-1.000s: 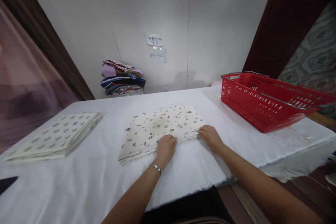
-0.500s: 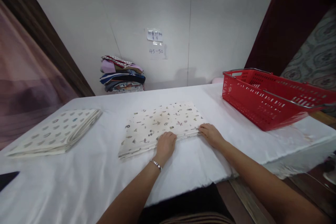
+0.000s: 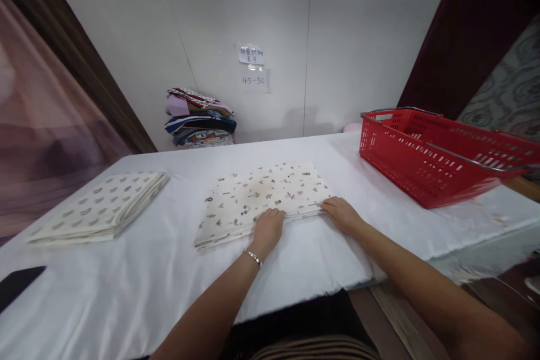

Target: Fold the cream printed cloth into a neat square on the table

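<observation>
A cream cloth with small plant and figure prints (image 3: 261, 194) lies folded into a flat rectangle in the middle of the table. My left hand (image 3: 269, 229), with a silver bracelet at the wrist, has its fingers closed over the near edge, about halfway along. At the near right corner, my right hand (image 3: 340, 212) pinches the same folded edge. Both thumbs are mostly hidden from view. To the left rests a second folded cream cloth (image 3: 101, 202) with grey heart-like prints, apart from both hands.
A red plastic basket (image 3: 422, 163) with metal handles stands at the right. Several folded fabrics (image 3: 200, 118) are piled by the back wall, left of paper signs (image 3: 253, 80). White fabric covers the table (image 3: 160, 292); a black object (image 3: 21, 284) lies at the left edge.
The view has shifted slightly, so everything appears a little to the right. Both hands stay on the near edge of the printed cloth, with no clear movement of the cloth.
</observation>
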The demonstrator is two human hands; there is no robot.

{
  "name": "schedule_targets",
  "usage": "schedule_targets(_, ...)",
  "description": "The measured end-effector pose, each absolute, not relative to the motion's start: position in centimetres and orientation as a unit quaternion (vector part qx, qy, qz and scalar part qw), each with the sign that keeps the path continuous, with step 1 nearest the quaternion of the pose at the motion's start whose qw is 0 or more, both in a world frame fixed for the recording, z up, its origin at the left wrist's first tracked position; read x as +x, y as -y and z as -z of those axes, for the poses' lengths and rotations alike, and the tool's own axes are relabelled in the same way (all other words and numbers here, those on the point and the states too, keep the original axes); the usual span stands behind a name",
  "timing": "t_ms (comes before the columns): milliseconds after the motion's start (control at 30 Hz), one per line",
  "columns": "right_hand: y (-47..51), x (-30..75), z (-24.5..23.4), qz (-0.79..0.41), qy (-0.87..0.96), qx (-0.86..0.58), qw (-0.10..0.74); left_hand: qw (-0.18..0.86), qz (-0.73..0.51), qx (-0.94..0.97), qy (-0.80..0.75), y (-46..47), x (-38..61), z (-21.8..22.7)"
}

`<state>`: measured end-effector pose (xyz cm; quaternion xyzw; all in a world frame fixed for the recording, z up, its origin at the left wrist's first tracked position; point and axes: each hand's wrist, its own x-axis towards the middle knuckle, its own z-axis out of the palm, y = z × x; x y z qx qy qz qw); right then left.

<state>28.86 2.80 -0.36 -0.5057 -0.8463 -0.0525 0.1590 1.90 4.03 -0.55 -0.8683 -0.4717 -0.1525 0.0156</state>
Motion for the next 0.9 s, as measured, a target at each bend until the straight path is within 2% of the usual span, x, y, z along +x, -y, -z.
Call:
schedule_targets(267, -2.3, 29.1, 0.5, 0.031, 0.838, -0.509, 0.193, 0.016, 0.137, -0.844, 0.518, -3.8, 2.3, 0.7)
schedule_targets(567, -2.0, 28.7, 0.0, 0.054, 0.848, -0.503, 0.159, 0.021, 0.170, -0.865, 0.471, -2.9, 2.4, 0.5)
schedule_targets(900, -2.7, 28.7, 1.6, 0.062, 0.826, -0.534, 0.170, 0.015, 0.176, -0.860, 0.479, -3.3, 2.9, 0.5)
